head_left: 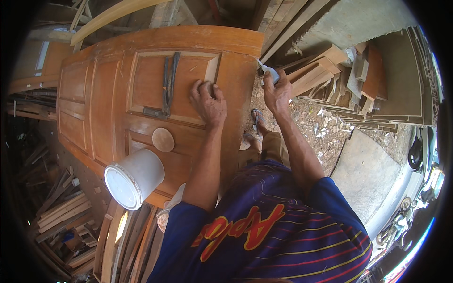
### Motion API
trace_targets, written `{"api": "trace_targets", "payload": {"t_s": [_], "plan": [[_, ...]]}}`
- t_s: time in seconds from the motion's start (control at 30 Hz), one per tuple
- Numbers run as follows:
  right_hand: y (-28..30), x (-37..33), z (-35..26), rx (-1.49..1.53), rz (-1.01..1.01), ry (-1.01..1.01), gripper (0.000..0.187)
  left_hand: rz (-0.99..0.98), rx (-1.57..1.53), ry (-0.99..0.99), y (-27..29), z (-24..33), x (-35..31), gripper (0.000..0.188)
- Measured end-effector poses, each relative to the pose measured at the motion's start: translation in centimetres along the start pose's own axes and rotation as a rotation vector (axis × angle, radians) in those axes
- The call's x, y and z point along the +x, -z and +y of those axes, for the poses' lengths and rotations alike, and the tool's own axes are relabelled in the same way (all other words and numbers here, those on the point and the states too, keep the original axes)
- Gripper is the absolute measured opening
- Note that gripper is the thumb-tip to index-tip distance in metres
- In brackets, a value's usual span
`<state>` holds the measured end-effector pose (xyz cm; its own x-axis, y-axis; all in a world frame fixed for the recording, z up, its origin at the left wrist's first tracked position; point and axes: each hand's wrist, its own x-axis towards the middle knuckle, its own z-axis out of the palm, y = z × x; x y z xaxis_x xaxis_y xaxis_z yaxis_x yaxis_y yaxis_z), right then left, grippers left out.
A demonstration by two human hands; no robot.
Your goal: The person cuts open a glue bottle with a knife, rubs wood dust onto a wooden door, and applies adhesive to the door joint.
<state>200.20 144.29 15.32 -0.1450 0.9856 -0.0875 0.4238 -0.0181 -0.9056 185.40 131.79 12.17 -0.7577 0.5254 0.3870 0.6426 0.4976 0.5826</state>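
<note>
A brown panelled wooden door [109,101] lies flat in front of me. My right hand [277,89] grips a small squeeze bottle [272,74], its thin nozzle at the door's right end edge near the far corner. Over the right part of the recessed panel, my left hand [208,104] has its fingers curled in; what they hold, if anything, is hidden. Left of that hand lies a long dark two-armed metal tool [169,87]. Nearer me are a round tan disc [163,139] and a white lidded bucket [141,175].
Boards and wood offcuts [325,75] are stacked at the right, with large sheets [401,75] leaning behind. More timber [66,212] is piled at the lower left. Litter covers the ground [314,122] beside my feet. Motorcycles [401,221] stand at the far right.
</note>
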Motion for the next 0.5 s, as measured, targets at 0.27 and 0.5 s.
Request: {"api": "trace_targets", "payload": {"t_s": [0.27,0.5], "plan": [[-0.34,0.26,0.52,-0.035,0.000,0.030,0.034,0.001,-0.004,-0.008,-0.11,0.03,0.01,0.021],[-0.13,0.37,0.51,-0.031,0.017,0.040,0.034,0.001,0.005,-0.005,-0.08,-0.02,0.00,0.021]]}}
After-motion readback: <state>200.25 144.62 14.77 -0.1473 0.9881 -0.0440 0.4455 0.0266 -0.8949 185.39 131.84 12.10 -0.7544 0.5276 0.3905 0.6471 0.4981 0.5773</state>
